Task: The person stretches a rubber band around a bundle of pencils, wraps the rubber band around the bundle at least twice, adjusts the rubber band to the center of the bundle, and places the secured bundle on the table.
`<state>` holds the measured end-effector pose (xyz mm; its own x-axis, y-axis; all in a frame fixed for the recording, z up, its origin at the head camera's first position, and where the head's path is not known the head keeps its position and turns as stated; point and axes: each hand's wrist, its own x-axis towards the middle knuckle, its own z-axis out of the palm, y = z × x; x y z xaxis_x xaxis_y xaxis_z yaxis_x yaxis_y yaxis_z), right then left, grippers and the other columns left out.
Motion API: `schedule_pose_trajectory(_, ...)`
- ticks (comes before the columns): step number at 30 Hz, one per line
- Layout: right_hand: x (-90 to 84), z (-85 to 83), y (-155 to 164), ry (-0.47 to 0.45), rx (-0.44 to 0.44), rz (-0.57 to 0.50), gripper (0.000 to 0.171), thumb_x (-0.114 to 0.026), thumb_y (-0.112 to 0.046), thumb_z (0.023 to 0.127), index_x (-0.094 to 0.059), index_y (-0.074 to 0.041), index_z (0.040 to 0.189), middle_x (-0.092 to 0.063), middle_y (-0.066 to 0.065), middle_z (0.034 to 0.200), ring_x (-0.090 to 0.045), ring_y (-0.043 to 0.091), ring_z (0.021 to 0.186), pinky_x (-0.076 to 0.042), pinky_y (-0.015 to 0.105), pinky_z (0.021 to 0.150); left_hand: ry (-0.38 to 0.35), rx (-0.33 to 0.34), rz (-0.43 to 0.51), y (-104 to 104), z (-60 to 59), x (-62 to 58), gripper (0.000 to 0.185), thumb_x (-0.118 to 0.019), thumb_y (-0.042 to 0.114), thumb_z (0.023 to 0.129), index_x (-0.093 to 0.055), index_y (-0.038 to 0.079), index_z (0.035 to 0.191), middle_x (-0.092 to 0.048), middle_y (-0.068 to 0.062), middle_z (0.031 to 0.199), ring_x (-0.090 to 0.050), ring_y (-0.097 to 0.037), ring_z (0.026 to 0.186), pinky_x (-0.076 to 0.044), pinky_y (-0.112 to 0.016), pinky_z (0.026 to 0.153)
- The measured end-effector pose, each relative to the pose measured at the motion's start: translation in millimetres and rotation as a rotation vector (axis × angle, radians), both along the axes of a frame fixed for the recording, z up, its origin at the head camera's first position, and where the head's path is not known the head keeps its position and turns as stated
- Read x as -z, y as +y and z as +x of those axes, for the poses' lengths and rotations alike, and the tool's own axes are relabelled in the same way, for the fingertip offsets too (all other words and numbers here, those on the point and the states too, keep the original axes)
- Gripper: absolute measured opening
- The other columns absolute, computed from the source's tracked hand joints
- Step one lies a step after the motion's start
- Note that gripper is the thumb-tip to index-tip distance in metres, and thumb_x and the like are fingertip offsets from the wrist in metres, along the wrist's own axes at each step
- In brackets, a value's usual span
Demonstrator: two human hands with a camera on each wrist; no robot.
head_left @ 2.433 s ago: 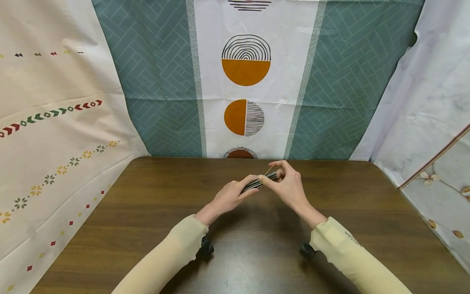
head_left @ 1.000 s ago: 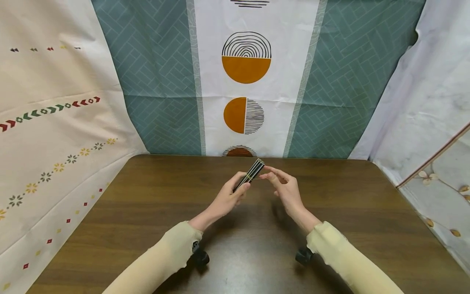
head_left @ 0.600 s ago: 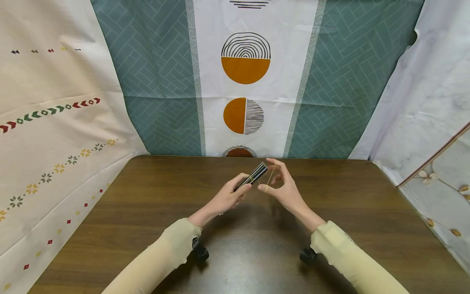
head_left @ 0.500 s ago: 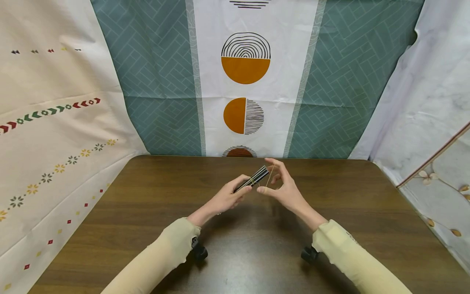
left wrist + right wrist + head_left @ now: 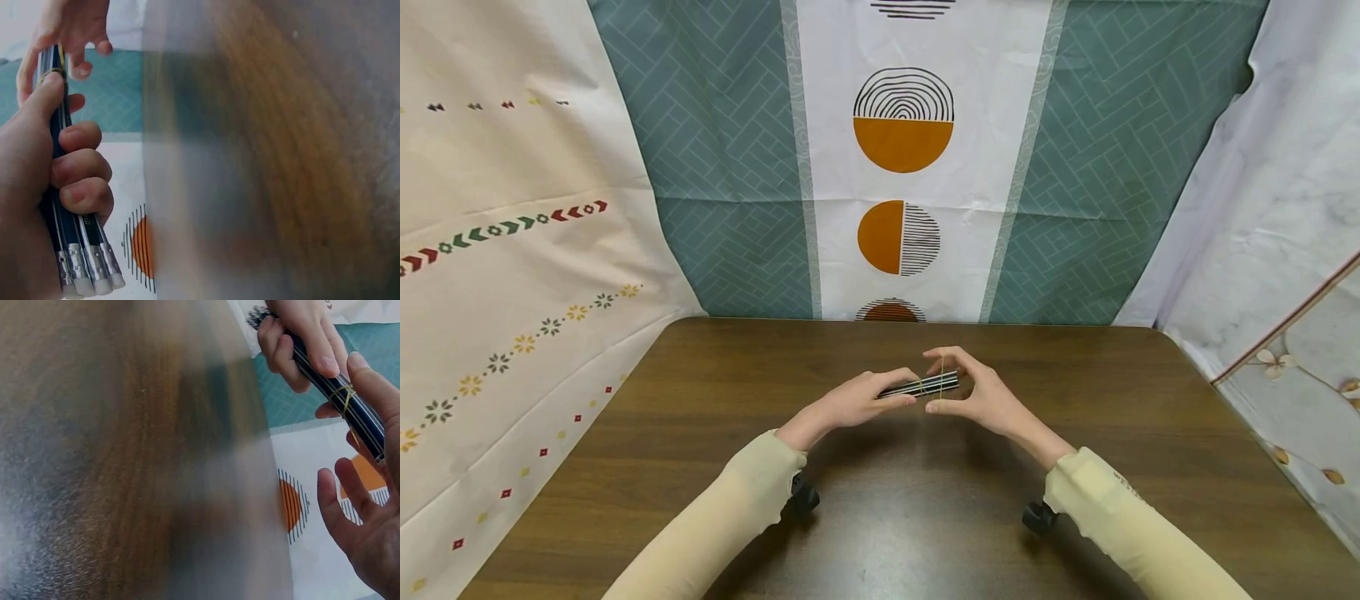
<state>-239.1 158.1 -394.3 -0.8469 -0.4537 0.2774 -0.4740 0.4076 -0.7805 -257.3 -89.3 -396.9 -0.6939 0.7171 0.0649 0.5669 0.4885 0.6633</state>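
Observation:
My left hand grips a bundle of dark blue striped pencils, thumb on one side and fingers curled round the other. Their white eraser ends stick out below the fist in the left wrist view. A thin yellowish rubber band wraps the bundle just beyond the left fingertips. My right hand holds a stretched loop of that band spread between thumb and bent fingers, across the bundle's free end. Its lower fingers stand apart, touching nothing, in the right wrist view. The pencils' far tips are partly hidden there.
Both hands are above a brown wooden table. Behind its back edge hangs a green and white patterned curtain. Patterned cloths hang at the left and right. A small dark camera sits under each wrist.
The right hand pinched the band close to the bundle, then spread the loop between thumb and fingers and moved it over the bundle's end. The left hand tilted the bundle from steep to nearly level.

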Motion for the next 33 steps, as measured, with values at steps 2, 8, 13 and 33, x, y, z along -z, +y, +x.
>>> schedule_pose_trajectory(2,1.7,0.1,0,-0.022,-0.014,-0.007,0.067,-0.085,-0.028,0.078,-0.052,-0.029,0.136,-0.063,0.0,0.119,-0.06,0.019,0.093,-0.056,0.028,0.075,0.032,0.011,-0.052,-1,-0.6,-2.7,0.03,-0.049,0.043,0.102,-0.055,0.032,0.129,-0.065,0.008,0.102,-0.056,-0.008,0.081,-0.045,-0.028,0.076)
schedule_pose_trajectory(8,5.6,1.0,0,-0.012,0.016,-0.103,0.039,-0.078,-0.014,0.086,-0.059,-0.021,0.119,-0.064,0.004,0.113,-0.064,0.016,0.087,-0.057,0.03,0.073,0.095,0.007,-0.097,-2,-2.3,-8.1,0.028,-0.051,0.045,0.101,-0.055,0.033,0.127,-0.061,0.008,0.09,-0.047,-0.005,0.066,-0.04,-0.025,0.063)
schedule_pose_trajectory(13,8.3,1.6,0,0.0,0.012,-0.16,0.022,-0.065,0.002,0.086,-0.057,-0.012,0.1,-0.061,0.009,0.108,-0.062,0.018,0.09,-0.052,0.028,0.066,0.147,0.0,-0.148,-3,-1.9,-9.5,0.026,-0.053,0.045,0.1,-0.057,0.033,0.124,-0.055,0.011,0.081,-0.041,-0.003,0.06,-0.035,-0.023,0.058)
schedule_pose_trajectory(33,8.2,1.6,-3,-0.036,-0.084,-0.104,0.027,-0.065,0.006,0.081,-0.054,-0.012,0.098,-0.058,0.009,0.093,-0.059,0.014,0.075,-0.051,0.026,0.068,0.111,0.084,-0.173,6,-0.1,-11.2,0.018,-0.053,0.043,0.1,-0.057,0.03,0.112,-0.037,0.012,0.068,-0.027,-0.003,0.053,-0.027,-0.023,0.055)
